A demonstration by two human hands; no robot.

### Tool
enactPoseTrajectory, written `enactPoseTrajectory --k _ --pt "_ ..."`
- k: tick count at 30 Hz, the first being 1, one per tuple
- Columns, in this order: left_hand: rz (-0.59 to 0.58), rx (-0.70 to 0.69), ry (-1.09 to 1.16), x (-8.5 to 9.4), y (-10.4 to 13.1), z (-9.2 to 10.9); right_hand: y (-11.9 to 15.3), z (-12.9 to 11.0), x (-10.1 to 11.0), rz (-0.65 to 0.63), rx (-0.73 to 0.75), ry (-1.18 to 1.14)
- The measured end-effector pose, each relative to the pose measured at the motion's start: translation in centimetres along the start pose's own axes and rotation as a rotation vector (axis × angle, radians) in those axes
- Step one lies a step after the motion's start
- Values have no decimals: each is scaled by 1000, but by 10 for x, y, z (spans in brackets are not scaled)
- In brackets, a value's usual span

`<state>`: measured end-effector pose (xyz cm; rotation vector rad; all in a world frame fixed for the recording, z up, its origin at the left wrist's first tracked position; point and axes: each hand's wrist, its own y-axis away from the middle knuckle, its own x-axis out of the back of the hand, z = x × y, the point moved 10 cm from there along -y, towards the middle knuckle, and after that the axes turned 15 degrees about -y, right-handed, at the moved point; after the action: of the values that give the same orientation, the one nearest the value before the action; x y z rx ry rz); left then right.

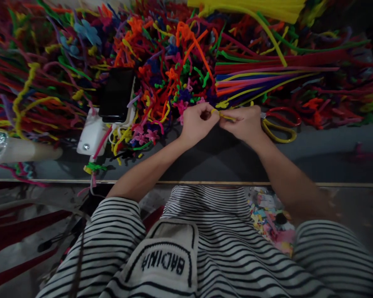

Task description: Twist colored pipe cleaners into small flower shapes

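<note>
Gently, I'm following both hands as they're sharing one yellow fuzzy stem point(228, 118): the left hand point(199, 122) is pinching it at the thumb and forefinger, which are rounding into a ring, while the right hand point(245, 124) is gripping it with fingertips drawn together, hiding how much more I cannot tell. For good control, I'm judging, both pinches should be staying close and pressing lightly, so nothing is kinking. From the left hand the stem is lying at three o'clock; from the right, between nine and ten. Scissors point(281, 141) are resting at three o'clock from the right hand, and a colourful heap point(171, 74) is spreading towards eleven
</note>
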<state>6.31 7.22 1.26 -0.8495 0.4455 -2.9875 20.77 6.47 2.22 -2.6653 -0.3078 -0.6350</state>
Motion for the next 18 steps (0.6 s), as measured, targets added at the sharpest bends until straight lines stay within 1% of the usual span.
enactPoseTrajectory --k 2,3,4,6,9,11,12,13,15,17,18 --pt "-54 266 184 -10 1 -21 -1 -3 0 38 41 106" --pt "-85 361 262 -16 2 -27 -2 -2 0 49 50 116" --pt "-120 424 326 -20 3 -31 -3 3 0 50 44 89" --pt "-203 465 421 -27 5 -32 -5 16 1 52 0 -47" --pt "-340 403 478 -37 4 -30 -8 34 4 48 -86 -260" --pt "-387 287 430 -40 1 -29 -8 39 4 46 -141 -357" --pt "-390 193 372 -39 -3 -28 -8 40 3 41 -171 -402" --pt "-371 69 291 -35 -7 -24 -8 40 2 35 -204 -447" --pt "-260 -232 73 -20 -12 -11 -8 39 -3 10 -276 -534" --pt "-206 -503 -166 -12 -8 3 -7 40 -9 -28 -347 -605" --pt "-190 -605 -259 -10 -4 8 -6 41 -13 -54 -379 -626"
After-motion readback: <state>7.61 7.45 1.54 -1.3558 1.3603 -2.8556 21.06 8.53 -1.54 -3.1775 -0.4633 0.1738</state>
